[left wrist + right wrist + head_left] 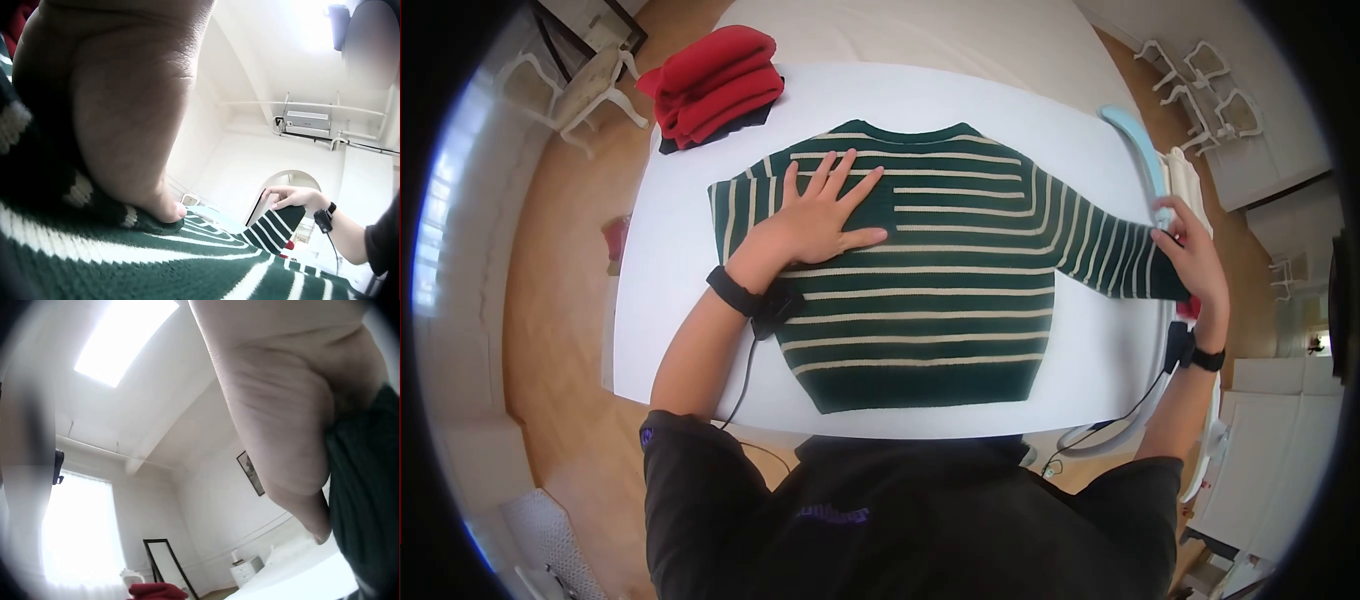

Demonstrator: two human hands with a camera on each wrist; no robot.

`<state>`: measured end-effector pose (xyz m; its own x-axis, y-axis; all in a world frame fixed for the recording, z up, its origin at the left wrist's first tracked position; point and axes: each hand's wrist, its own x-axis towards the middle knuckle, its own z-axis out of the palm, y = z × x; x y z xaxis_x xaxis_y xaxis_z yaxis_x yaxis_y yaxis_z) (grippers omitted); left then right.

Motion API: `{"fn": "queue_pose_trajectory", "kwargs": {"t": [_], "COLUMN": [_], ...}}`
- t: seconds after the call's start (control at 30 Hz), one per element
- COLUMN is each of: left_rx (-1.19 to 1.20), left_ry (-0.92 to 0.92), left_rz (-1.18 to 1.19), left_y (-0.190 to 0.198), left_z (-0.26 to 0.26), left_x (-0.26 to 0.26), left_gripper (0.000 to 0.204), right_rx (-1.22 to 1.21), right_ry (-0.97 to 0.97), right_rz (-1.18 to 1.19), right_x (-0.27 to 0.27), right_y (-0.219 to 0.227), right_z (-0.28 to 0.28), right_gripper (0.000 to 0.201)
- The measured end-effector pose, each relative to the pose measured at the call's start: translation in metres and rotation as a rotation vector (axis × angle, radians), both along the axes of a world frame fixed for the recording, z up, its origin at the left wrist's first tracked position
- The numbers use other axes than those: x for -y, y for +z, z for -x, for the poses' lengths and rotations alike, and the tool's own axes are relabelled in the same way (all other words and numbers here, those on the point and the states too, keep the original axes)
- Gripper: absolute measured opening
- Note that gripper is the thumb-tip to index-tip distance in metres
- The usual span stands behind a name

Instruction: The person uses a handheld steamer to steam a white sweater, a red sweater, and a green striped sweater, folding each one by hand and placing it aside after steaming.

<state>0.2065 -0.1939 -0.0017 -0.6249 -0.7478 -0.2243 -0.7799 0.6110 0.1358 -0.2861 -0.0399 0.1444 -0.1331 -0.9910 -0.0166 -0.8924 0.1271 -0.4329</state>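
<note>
A dark green sweater (920, 310) with cream stripes lies spread on the white table, its neckline at the far side. My left hand (815, 222) rests on its left part with fingers spread, over a sleeve folded across the body. At the far right, my right hand (1195, 255) pinches the other sleeve (1108, 245) near its dark cuff. The left wrist view shows that sleeve (275, 228) raised off the table in the right hand's grip. In the right wrist view, green ribbed fabric (369, 494) hangs from the palm side of the hand.
A folded red stack (715, 85) with dark cloth beneath sits at the table's (1090, 375) far left corner. A light blue curved object (1138, 150) stands along the right edge, beside cream cloth (1185, 180). Cables run from both wrists. White chairs stand beyond the table.
</note>
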Motion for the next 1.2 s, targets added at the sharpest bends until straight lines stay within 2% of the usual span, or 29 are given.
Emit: {"fn": "queue_pose_trajectory", "kwargs": {"t": [0.1,0.13,0.2,0.27,0.3,0.33,0.37,0.47,0.53,0.57,0.63,0.67,0.83,0.9,0.93,0.97,1.03,1.2], "left_rx": [-0.005,-0.002,-0.018,-0.02,-0.022,-0.031,-0.006,0.032,0.027,0.012,0.01,0.002,0.019,0.022,0.03,0.038,0.033,0.026], "left_ry": [0.003,-0.004,-0.002,-0.005,-0.005,-0.003,0.008,0.018,0.022,0.019,0.014,0.012,0.027,0.031,0.034,0.037,0.038,0.04], "left_rz": [-0.013,-0.013,-0.012,-0.002,0.003,-0.005,-0.025,-0.008,-0.003,0.01,0.009,0.01,0.029,0.018,0.019,0.018,0.034,0.038], "left_y": [0.0,-0.001,-0.003,-0.005,-0.007,-0.007,-0.001,0.003,0.0,0.0,0.0,-0.002,-0.004,-0.002,-0.001,-0.001,-0.004,-0.004], "left_z": [0.0,0.0,0.0,-0.001,0.0,0.0,0.002,0.003,0.002,0.002,0.002,0.001,0.003,0.003,0.004,0.005,0.004,0.002], "left_x": [0.001,0.001,0.003,0.003,0.003,0.003,0.002,-0.002,-0.003,-0.003,-0.003,-0.002,-0.003,-0.003,-0.003,-0.004,-0.004,-0.006], "left_gripper": [0.097,0.097,0.098,0.099,0.099,0.1,0.101,0.096,0.096,0.095,0.095,0.096,0.098,0.1,0.1,0.101,0.102,0.103], "right_rx": [0.365,0.428,0.535,0.739,0.756,0.612,0.68,0.703,0.462,0.467,0.327,0.353,0.289,0.169,0.114,0.115,0.142,-0.083], "right_ry": [0.337,0.355,0.456,0.442,0.535,0.599,0.596,0.677,0.612,0.559,0.579,0.578,0.522,0.573,0.633,0.631,0.748,0.711], "right_rz": [-0.118,-0.248,-0.288,-0.408,-0.399,-0.352,-0.382,-0.264,-0.206,-0.193,-0.078,-0.066,-0.16,0.061,0.115,0.116,0.19,-0.033], "right_x": [0.037,0.047,0.071,0.091,0.096,0.108,0.111,0.122,0.131,0.135,0.143,0.146,0.154,0.145,0.145,0.144,0.143,0.137], "right_y": [0.003,0.006,-0.022,-0.051,-0.056,-0.071,-0.073,-0.102,-0.114,-0.116,-0.118,-0.122,-0.124,-0.121,-0.129,-0.134,-0.143,-0.127], "right_z": [-0.029,-0.052,-0.074,-0.1,-0.121,-0.129,-0.149,-0.176,-0.186,-0.189,-0.191,-0.19,-0.192,-0.2,-0.198,-0.198,-0.196,-0.198], "right_gripper": [0.012,0.013,0.019,0.028,0.035,0.04,0.043,0.033,0.023,0.027,0.029,0.033,0.033,0.038,0.048,0.048,0.06,0.072]}}
